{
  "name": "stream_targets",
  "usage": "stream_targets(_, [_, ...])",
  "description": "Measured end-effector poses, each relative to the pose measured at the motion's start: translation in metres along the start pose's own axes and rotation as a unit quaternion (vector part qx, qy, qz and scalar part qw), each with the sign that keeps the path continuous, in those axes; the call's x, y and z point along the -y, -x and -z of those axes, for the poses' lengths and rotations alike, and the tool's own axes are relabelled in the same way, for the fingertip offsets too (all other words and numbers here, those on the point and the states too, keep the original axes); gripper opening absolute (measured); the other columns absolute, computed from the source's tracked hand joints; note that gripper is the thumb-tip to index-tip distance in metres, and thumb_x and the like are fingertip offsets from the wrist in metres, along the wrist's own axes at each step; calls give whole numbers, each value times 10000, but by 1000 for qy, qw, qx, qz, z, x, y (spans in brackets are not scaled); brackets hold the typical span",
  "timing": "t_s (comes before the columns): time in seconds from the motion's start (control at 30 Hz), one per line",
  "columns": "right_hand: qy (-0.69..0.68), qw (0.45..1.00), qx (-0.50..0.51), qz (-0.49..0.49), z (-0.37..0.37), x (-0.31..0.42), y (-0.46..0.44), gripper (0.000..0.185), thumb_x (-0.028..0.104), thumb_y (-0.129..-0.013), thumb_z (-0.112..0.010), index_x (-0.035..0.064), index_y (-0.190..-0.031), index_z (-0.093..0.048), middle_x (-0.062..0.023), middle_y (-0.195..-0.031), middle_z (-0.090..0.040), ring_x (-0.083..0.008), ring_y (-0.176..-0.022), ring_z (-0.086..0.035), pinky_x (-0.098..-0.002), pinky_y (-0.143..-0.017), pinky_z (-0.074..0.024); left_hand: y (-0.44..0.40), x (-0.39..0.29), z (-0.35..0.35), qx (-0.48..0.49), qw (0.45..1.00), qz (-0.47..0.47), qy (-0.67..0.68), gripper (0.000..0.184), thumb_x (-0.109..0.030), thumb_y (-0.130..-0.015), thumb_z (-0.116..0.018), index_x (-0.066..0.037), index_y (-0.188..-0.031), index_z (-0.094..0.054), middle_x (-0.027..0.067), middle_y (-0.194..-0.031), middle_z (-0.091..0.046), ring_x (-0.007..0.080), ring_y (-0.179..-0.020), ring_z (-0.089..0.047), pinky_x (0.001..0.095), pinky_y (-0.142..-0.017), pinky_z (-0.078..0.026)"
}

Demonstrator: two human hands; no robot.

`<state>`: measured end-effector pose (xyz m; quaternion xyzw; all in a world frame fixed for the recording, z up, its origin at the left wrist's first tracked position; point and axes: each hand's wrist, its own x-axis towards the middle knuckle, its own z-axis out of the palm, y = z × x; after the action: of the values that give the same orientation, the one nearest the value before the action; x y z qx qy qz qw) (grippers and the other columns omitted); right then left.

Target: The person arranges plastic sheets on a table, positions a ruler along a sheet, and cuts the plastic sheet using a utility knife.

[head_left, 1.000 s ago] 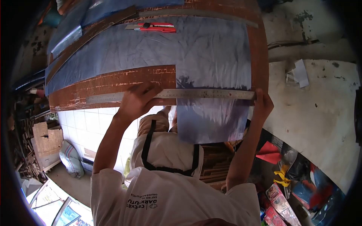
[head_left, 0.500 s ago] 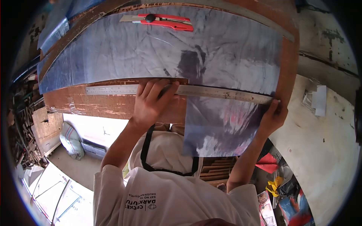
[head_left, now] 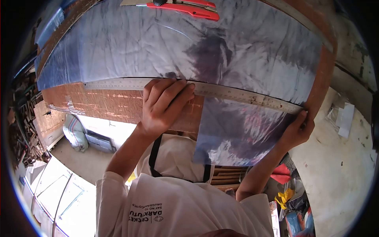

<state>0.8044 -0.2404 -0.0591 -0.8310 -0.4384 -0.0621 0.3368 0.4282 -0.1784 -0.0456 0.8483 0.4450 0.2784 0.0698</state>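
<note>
At the far left, beyond the edge of the brown board (head_left: 98,100), we see a heap of wood scraps (head_left: 23,118) and a pale sack (head_left: 74,134). Next, a dark strip (head_left: 65,33) slants across the board's upper left corner, over the bluish film (head_left: 118,47). The film's near edge runs just along the upper edge of a steel ruler (head_left: 237,94); below it we note a bare brown band reaching to the board's front edge, with open room left of the left hand (head_left: 162,106). That hand lays its bunched, bent fingers across the ruler; we cannot tell whether it pinches the metal or only presses. Above, well apart from both hands, a red cutter (head_left: 197,12) lies on the film, cropped by the top of the view. Between the hands, the ruler's span is uncovered, crossing the film where a flap continues past the board's front edge. Farther right, the right hand (head_left: 298,132) sets its thumb at the ruler's right end, its fingers curled; how far they close on it we cannot tell. Beside it runs a narrow brown margin of the board, then a pale panel (head_left: 339,158).
</note>
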Motion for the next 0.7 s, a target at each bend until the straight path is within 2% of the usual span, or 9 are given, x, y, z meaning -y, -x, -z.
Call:
stream_targets(0.13, [12, 1000, 12, -11, -1, 5, -1, 308, 205, -966, -682, -12, -1182, -714, -139, -1067, -682, -232, -975, -667, -345, -840, -532, 1, 0, -4, -11, 1000, 8, -11, 296, -142, -752, -810, -95, -1039, -756, 30, -1125, -681, 220, -1006, -635, 380, -885, -494])
stream_targets(0.3, [23, 997, 1, 70, -5, 2, -3, 276, 217, -975, -665, 7, -1139, -741, -144, -1148, -689, -256, -1063, -664, -364, -922, -536, -1, 2, -4, -12, 1000, 0, -18, 276, -124, -760, -825, -84, -1025, -761, 44, -1114, -697, 235, -1014, -648, 396, -916, -490])
stream_targets(0.43, [25, 996, 12, 85, -4, 4, -3, 248, 194, -969, -674, 15, -1125, -748, -134, -1147, -702, -257, -1067, -663, -360, -916, -534, 1, 2, -6, -17, 1000, -8, -22, 276, -145, -760, -830, -85, -1022, -764, 27, -1108, -700, 227, -1018, -647, 401, -919, -487])
stream_targets(0.53, [-7, 999, -9, 33, -4, 11, 3, 225, 180, -945, -710, 25, -1102, -754, -108, -1088, -728, -224, -1007, -673, -335, -875, -531, -1, -1, -6, -5, 1000, 5, -21, 284, -173, -766, -834, -87, -1028, -768, 23, -1089, -707, 222, -1021, -648, 401, -919, -486])
stream_targets(0.6, [-44, 997, -25, -60, -4, 12, 4, 217, 166, -914, -750, 37, -1088, -758, -80, -1039, -745, -181, -923, -675, -308, -824, -521, -1, 0, -8, -12, 999, -3, -38, 285, -193, -771, -834, -86, -1028, -774, 24, -1057, -713, 226, -1016, -652, 401, -914, -489])
stream_targets(0.63, [-35, 997, -30, -63, -4, 9, 4, 225, 171, -897, -770, 35, -1076, -757, -71, -1019, -751, -153, -863, -667, -296, -787, -514, -1, 0, -7, -9, 999, -3, -36, 269, -168, -767, -837, -75, -1013, -778, 30, -1046, -719, 234, -1015, -657, 397, -906, -493])
stream_targets(0.7, [-57, 996, -38, -65, -4, 9, 5, 218, 143, -881, -779, 30, -1066, -757, -86, -1031, -748, -178, -897, -679, -308, -816, -527, 0, 0, -9, -14, 999, -12, -38, 266, -173, -767, -834, -83, -1011, -778, 22, -1040, -714, 222, -1012, -656, 396, -909, -490])
